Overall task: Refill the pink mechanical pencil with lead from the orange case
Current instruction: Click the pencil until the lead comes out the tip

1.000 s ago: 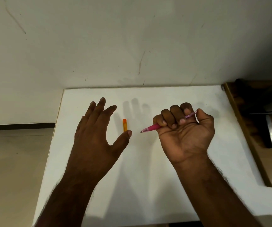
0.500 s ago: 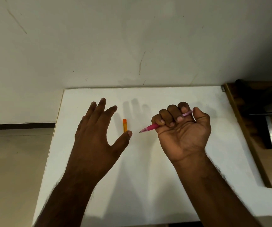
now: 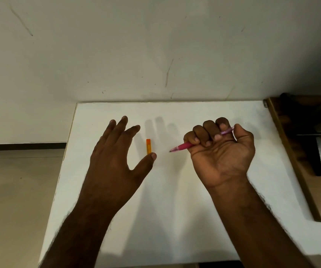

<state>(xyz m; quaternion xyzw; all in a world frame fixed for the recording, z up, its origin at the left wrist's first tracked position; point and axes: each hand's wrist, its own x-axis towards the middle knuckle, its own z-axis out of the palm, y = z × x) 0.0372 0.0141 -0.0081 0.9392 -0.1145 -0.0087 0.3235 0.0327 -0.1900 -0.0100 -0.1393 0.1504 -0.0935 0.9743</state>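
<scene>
The pink mechanical pencil (image 3: pixel 183 146) is gripped in my right hand (image 3: pixel 221 151), palm up, fingers curled over the barrel. Its tip points left and its rear end sticks out near the thumb. The small orange lead case (image 3: pixel 148 146) lies flat on the white table (image 3: pixel 175 209), lengthwise away from me. My left hand (image 3: pixel 115 161) hovers just left of the case, palm down, fingers spread. Its thumb tip sits right at the case's near end; I cannot tell whether it touches.
The table stands against a marked white wall (image 3: pixel 155 45). Past the table's right edge is a dark wooden piece with a metal bar (image 3: pixel 320 155). Tiled floor (image 3: pixel 20 190) lies beyond the left edge.
My right hand with the pencil has drifted slightly left and away. My left hand and the orange case have stayed put.
</scene>
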